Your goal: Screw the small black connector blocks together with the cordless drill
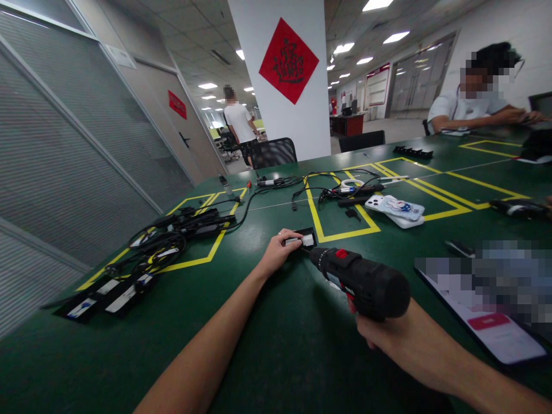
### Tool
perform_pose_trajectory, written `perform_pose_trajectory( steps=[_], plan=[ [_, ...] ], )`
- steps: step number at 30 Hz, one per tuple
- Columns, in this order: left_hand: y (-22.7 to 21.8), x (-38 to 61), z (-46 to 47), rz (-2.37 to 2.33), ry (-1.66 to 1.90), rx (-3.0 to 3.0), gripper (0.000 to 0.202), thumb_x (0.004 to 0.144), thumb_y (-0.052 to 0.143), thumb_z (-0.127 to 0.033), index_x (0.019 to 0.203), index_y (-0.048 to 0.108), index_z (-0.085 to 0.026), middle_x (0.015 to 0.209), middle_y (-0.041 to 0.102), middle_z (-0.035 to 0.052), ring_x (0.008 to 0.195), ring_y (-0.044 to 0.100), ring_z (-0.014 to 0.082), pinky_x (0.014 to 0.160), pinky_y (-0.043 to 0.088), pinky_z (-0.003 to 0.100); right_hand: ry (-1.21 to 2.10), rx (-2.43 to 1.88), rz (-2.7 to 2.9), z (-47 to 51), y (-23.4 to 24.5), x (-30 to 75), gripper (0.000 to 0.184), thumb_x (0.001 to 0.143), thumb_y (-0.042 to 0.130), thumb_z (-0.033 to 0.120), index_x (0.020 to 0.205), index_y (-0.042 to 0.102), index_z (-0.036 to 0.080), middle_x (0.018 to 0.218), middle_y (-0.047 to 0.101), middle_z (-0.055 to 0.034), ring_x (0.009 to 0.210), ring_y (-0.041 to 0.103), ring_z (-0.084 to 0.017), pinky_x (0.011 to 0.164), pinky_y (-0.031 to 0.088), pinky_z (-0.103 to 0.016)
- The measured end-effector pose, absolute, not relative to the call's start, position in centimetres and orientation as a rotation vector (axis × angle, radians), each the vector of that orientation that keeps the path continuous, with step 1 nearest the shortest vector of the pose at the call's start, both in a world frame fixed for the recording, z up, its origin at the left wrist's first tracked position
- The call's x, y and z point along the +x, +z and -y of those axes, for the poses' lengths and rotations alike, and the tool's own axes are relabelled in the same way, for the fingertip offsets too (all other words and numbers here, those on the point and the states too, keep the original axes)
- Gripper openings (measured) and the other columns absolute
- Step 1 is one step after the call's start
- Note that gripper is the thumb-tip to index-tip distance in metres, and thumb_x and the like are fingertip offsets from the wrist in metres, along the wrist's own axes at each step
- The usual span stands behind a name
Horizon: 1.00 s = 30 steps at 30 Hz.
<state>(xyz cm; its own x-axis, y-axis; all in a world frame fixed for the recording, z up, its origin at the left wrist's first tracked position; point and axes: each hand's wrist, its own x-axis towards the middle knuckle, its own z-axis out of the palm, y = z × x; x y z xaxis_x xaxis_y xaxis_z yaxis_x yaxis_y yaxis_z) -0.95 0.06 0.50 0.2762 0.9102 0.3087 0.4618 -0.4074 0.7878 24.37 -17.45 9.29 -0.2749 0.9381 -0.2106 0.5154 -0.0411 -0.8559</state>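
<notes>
Bare forearms show, the left fingers wearing a ring.

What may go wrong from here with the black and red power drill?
The drill, gripped in the bare right hand, might slip: its tip points close to the bare left hand. The small black piece with a white strip might twist, since only that left hand seems to steady it.

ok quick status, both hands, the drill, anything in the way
Right hand gripping black-and-red power drill. Left hand on small rectangular black-and-white piece. Drill's front end beside piece, contact unclear. No obstruction visible between them.
</notes>
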Motion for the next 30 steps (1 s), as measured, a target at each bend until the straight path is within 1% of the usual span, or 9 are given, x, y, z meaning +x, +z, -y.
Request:
perform_pose_trajectory(
  steps=[7, 11, 15, 19, 22, 24, 26, 28, 30],
  plan=[
    [0.4, -1.0, 0.0, -1.244, 1.027, 1.979, 0.028, 0.079, 0.056, -0.037, 0.099, 0.066, -0.02, 0.102, 0.059, 0.0059, 0.098, 0.054, 0.0195, 0.092, 0.04, 0.034, 1.284, -1.491, 1.764, 17.3, 9.5, 24.3, 0.008, 0.075, 0.049, 0.017, 0.081, 0.054, 0.019, 0.061, 0.055, 0.004, 0.056, 0.051, -0.013, 0.051, 0.038, -0.023],
    [0.4, -1.1, -0.1, -1.232, 1.031, 1.98, 0.028, 0.079, 0.057, -0.038, 0.099, 0.066, -0.02, 0.101, 0.058, 0.0059, 0.098, 0.054, 0.0198, 0.093, 0.04, 0.034, 1.293, -1.481, 1.762, 17.3, 9.4, 24.3, 0.009, 0.074, 0.049, 0.016, 0.08, 0.055, 0.018, 0.059, 0.053, 0.0046, 0.055, 0.049, -0.012, 0.051, 0.037, -0.023],
    [0.4, -1.0, -0.1, -1.246, 1.023, 1.975, 0.028, 0.079, 0.057, -0.038, 0.099, 0.066, -0.02, 0.101, 0.058, 0.0059, 0.098, 0.054, 0.0198, 0.093, 0.04, 0.034, 1.289, -1.433, 1.74, 17.1, 9.2, 24.2, 0.01, 0.073, 0.049, 0.014, 0.08, 0.053, 0.019, 0.061, 0.053, 0.005, 0.057, 0.049, -0.012, 0.052, 0.037, -0.022],
    [0.3, -1.0, -0.2, -1.229, 1.035, 1.971, 0.028, 0.079, 0.057, -0.038, 0.099, 0.066, -0.02, 0.101, 0.058, 0.0057, 0.098, 0.054, 0.0197, 0.093, 0.039, 0.034, 1.28, -1.453, 1.768, 17.1, 9.1, 24.3, 0.007, 0.075, 0.048, 0.014, 0.071, 0.052, 0.019, 0.057, 0.049, 0.0055, 0.053, 0.044, -0.01, 0.048, 0.033, -0.021],
    [0.4, -1.0, -0.1, -1.227, 1.033, 1.971, 0.028, 0.079, 0.057, -0.038, 0.098, 0.066, -0.02, 0.101, 0.058, 0.0059, 0.098, 0.054, 0.0199, 0.093, 0.039, 0.034, 1.267, -1.469, 1.786, 17.2, 9.0, 24.3, 0.014, 0.076, 0.047, 0.016, 0.063, 0.051, 0.019, 0.056, 0.048, 0.0049, 0.053, 0.043, -0.01, 0.047, 0.032, -0.021],
    [0.5, -1.0, -0.1, -1.223, 1.029, 1.97, 0.029, 0.079, 0.057, -0.038, 0.098, 0.066, -0.02, 0.101, 0.058, 0.0061, 0.098, 0.054, 0.0199, 0.093, 0.039, 0.034, 1.263, -1.481, 1.793, 17.3, 9.0, 24.4, 0.016, 0.077, 0.047, 0.016, 0.061, 0.051, 0.019, 0.055, 0.048, 0.0048, 0.052, 0.043, -0.01, 0.046, 0.032, -0.021],
    [0.5, -1.1, -0.1, -1.215, 1.027, 1.971, 0.029, 0.079, 0.057, -0.038, 0.099, 0.066, -0.02, 0.102, 0.058, 0.006, 0.099, 0.054, 0.0198, 0.093, 0.039, 0.034, 1.265, -1.476, 1.795, 17.2, 8.9, 24.4, 0.013, 0.077, 0.047, 0.016, 0.065, 0.053, 0.019, 0.056, 0.049, 0.0047, 0.052, 0.044, -0.01, 0.047, 0.033, -0.021],
    [0.5, -1.1, -0.1, -1.211, 1.025, 1.972, 0.028, 0.079, 0.057, -0.038, 0.099, 0.066, -0.019, 0.102, 0.058, 0.0059, 0.099, 0.054, 0.0197, 0.093, 0.039, 0.034, 1.268, -1.454, 1.792, 17.1, 8.6, 24.4, 0.009, 0.077, 0.047, 0.016, 0.074, 0.054, 0.019, 0.059, 0.052, 0.0046, 0.055, 0.047, -0.011, 0.05, 0.035, -0.021],
    [0.4, -1.1, -0.2, -1.212, 1.026, 1.974, 0.028, 0.079, 0.057, -0.037, 0.098, 0.066, -0.019, 0.101, 0.057, 0.0058, 0.098, 0.054, 0.0196, 0.093, 0.038, 0.034, 1.266, -1.439, 1.781, 17.1, 8.4, 24.4, 0.009, 0.076, 0.048, 0.015, 0.081, 0.054, 0.019, 0.061, 0.053, 0.0048, 0.057, 0.049, -0.011, 0.052, 0.037, -0.021]
  ],
)
